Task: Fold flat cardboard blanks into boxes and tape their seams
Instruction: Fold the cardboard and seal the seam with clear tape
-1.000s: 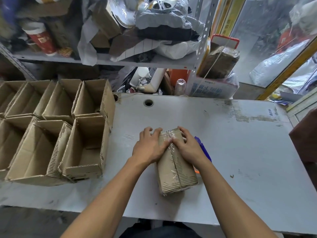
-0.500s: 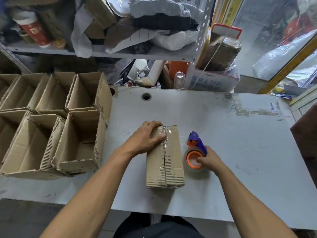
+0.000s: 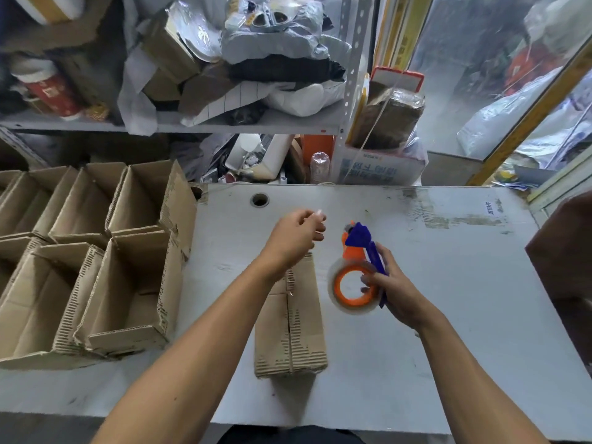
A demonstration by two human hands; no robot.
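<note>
One folded box lying on the grey table, seam up.
Gripping the orange-and-blue tape dispenser with right hand; pinching something small with left hand above the box's far end.

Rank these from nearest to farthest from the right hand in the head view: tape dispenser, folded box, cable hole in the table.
1. Tape dispenser, gripped by the right hand.
2. Folded box, to its left.
3. Cable hole, far table edge.

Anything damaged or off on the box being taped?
Yes: the box has torn facing along its centre seam and near edge, corrugation exposed. The table shows peeled, scuffed patches at its far right. Otherwise nothing spilled or askew.
</note>
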